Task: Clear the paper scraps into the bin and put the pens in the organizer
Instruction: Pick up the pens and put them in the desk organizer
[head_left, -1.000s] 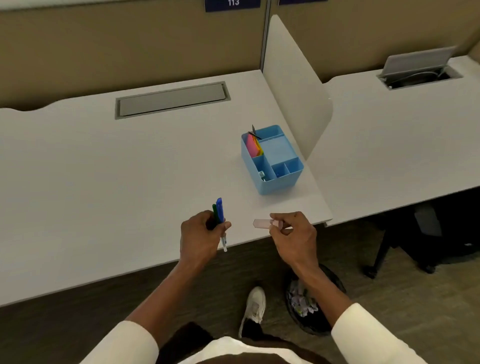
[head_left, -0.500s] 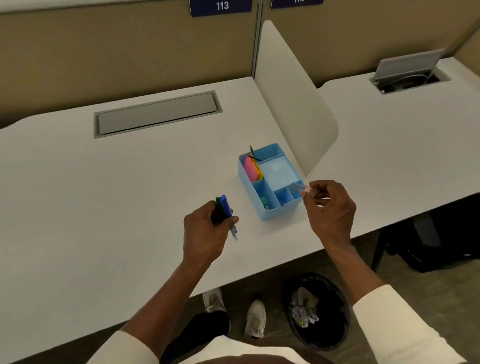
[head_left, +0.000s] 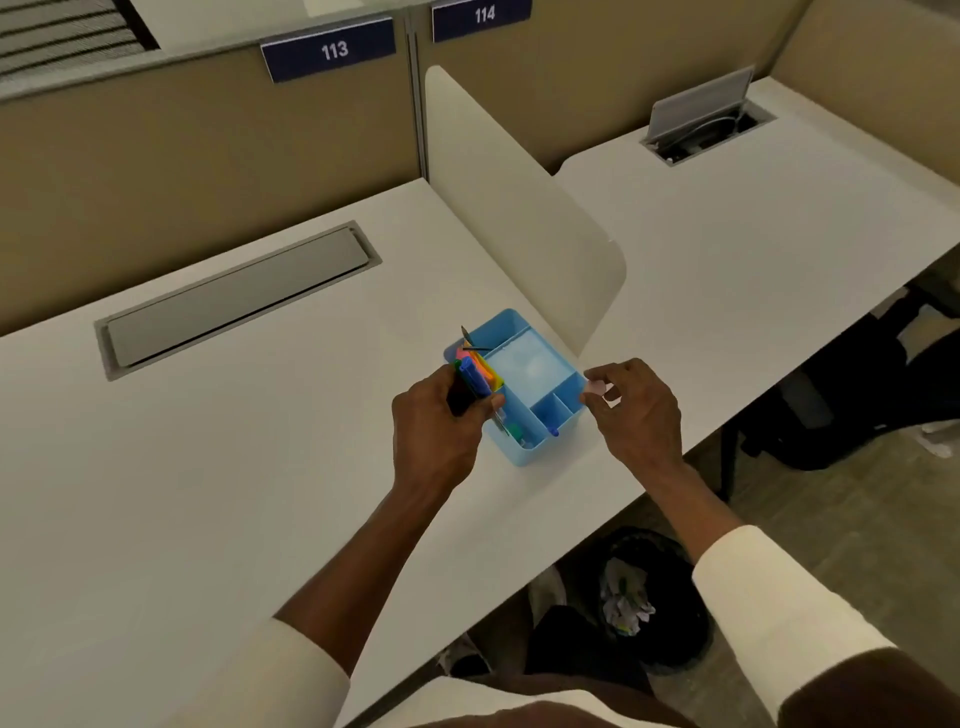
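Note:
A light blue organizer stands on the white desk near its right edge, with coloured sticky notes and a black clip in its back left compartment. My left hand is at the organizer's left side, closed around several pens, blue, green and black, whose tips point down into a front compartment. My right hand is at the organizer's right wall and pinches a small pale pink item; its full shape is hidden. A black bin holding paper scraps stands on the floor under the desk edge.
A white divider panel rises just behind the organizer. A closed grey cable hatch is set into the desk at the back left. The neighbouring desk has an open hatch. A dark chair stands beneath it.
My left hand carried the pens from the desk's front edge up to the organizer's left side. My right hand moved the pink item from the front edge to the organizer's right wall.

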